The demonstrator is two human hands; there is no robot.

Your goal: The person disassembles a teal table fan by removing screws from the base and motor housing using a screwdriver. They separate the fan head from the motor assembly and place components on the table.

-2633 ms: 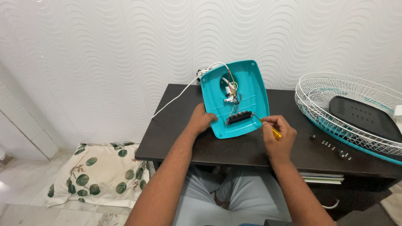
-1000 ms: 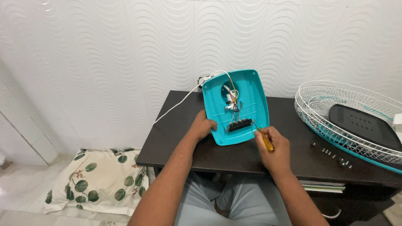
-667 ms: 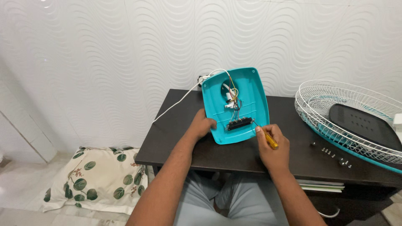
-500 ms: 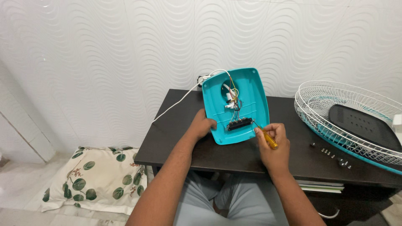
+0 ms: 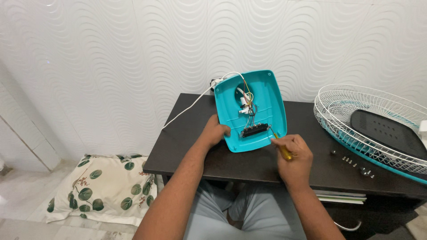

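A dark desk (image 5: pixel 249 164) stands against the white wavy wall, with a leaf-print pillow (image 5: pixel 100 191) on the floor to its left. At the desk's right end lies a white wire fan guard (image 5: pixel 369 120), and loose screws (image 5: pixel 351 162) sit just in front of it. In the middle a teal fan base cover (image 5: pixel 253 111) lies open side up, showing wires and a black switch strip (image 5: pixel 255 130). The left hand (image 5: pixel 215 132) grips its lower left edge, fingers curled over the rim. The right hand (image 5: pixel 293 155) is closed around a yellow screwdriver (image 5: pixel 281 146), whose tip sits at the strip's right end.
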